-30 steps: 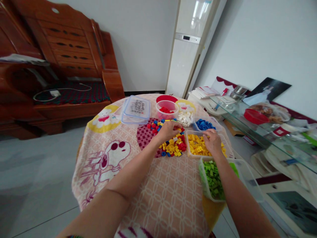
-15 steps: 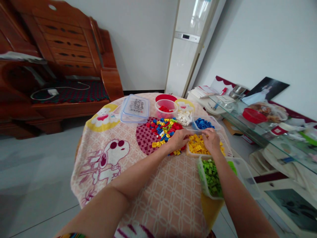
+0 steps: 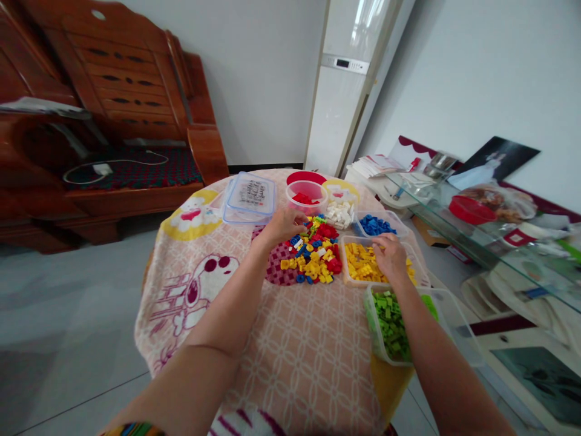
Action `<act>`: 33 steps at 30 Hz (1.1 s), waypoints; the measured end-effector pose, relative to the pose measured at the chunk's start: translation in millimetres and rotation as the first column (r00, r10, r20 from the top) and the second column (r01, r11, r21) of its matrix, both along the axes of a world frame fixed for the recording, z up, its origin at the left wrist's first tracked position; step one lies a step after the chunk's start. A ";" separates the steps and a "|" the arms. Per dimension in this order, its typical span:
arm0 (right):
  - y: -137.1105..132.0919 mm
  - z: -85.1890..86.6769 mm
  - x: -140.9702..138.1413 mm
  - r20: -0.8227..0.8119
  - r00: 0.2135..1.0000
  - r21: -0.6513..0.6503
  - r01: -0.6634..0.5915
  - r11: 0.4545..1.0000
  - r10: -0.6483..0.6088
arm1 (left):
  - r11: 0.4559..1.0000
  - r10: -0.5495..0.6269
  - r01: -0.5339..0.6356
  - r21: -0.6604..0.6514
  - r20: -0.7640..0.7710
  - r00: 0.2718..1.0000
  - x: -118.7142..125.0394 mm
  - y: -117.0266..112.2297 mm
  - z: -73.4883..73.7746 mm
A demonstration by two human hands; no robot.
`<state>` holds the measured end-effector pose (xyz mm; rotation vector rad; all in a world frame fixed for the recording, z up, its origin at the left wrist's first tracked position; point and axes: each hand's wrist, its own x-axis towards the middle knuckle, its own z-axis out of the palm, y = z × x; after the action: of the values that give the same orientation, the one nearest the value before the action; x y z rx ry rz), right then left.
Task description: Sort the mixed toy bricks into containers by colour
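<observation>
The left hand (image 3: 284, 224) covers the far left edge of the mixed brick pile (image 3: 313, 254), so whether its fingertips pinch a brick cannot be told. The right hand (image 3: 391, 257) hides part of the yellow bricks' tub (image 3: 349, 275) (its palm faces down). Both forearms run off the bottom edge. The lettering on the stacked lids (image 3: 249, 197) is too small to read.

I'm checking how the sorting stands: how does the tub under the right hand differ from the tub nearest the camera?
The yellow-brick tub holds yellow pieces; the green-brick tub holds green ones. The right hand rests in the yellow-brick tub; no hand touches the green-brick tub. The yellow-brick tub sits beside the mixed pile, the green-brick tub at the table's edge. Both are clear, open and lidless.
</observation>
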<state>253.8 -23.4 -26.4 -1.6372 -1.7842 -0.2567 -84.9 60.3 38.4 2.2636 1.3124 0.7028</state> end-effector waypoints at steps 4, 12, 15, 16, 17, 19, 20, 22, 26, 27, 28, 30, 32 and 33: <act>-0.2 -0.4 0.4 0.001 1.000 0.005 0.002 1.000 -0.002 | 1.000 -0.013 0.014 0.022 -0.039 0.999 0.9 3.8 -11.1; -0.9 0.0 0.3 -0.003 1.000 -0.006 -0.014 1.000 0.014 | 0.998 -0.058 0.066 0.025 -0.242 0.969 22.2 2.5 -35.3; -0.6 -0.4 0.7 -0.001 1.000 -0.003 -0.018 1.000 0.018 | 0.999 -0.038 0.044 0.027 -0.217 0.975 21.7 2.3 -36.0; -0.3 -0.7 1.0 0.000 1.000 -0.001 -0.019 1.000 0.019 | 0.999 -0.036 0.042 0.025 -0.201 0.979 20.5 2.6 -35.4; 0.1 -1.0 1.4 0.001 1.000 0.002 -0.020 1.000 0.020 | 0.999 -0.040 0.044 0.022 -0.182 0.983 19.0 3.0 -34.5; 0.8 -1.6 2.3 0.007 1.000 0.004 -0.025 1.000 0.025 | 0.998 -0.048 0.052 0.022 -0.130 0.990 16.3 3.9 -32.4; 1.1 -2.0 2.7 0.010 1.000 0.005 -0.026 1.000 0.026 | 0.998 -0.051 0.054 0.026 -0.097 0.994 15.6 4.1 -31.3; 1.6 -2.5 3.4 0.011 1.000 0.010 -0.025 1.000 0.025 | 0.998 -0.044 0.045 0.037 -0.014 0.999 17.1 3.5 -29.5; 2.1 -3.2 4.5 0.004 1.000 0.010 -0.026 1.000 0.026 | 0.998 -0.057 0.051 0.038 0.176 0.983 34.6 -4.7 -27.8; 2.2 -3.3 4.6 0.004 1.000 0.008 -0.026 1.000 0.026 | 0.996 -0.082 0.076 0.037 0.212 0.974 41.5 -8.7 -27.8; 2.2 -3.4 4.6 0.005 1.000 0.006 -0.024 1.000 0.024 | 0.993 -0.119 0.113 0.037 0.239 0.964 48.9 -13.4 -27.9; 2.1 -3.5 4.4 0.006 1.000 0.007 -0.018 1.000 0.018 | 0.982 -0.189 0.184 0.045 0.276 0.942 63.9 -24.5 -28.8; 2.0 -3.1 3.6 0.007 1.000 0.013 -0.010 1.000 0.010 | 0.970 -0.243 0.237 0.055 0.283 0.928 77.3 -36.2 -30.9; 1.8 -2.7 3.0 0.008 1.000 0.016 -0.009 1.000 0.009 | 0.964 -0.266 0.260 0.058 0.279 0.923 82.9 -41.7 -32.3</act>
<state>256.8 -21.5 -29.1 -1.6189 -1.7905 -0.2724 -2.0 18.6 6.1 2.1970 0.8506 0.9043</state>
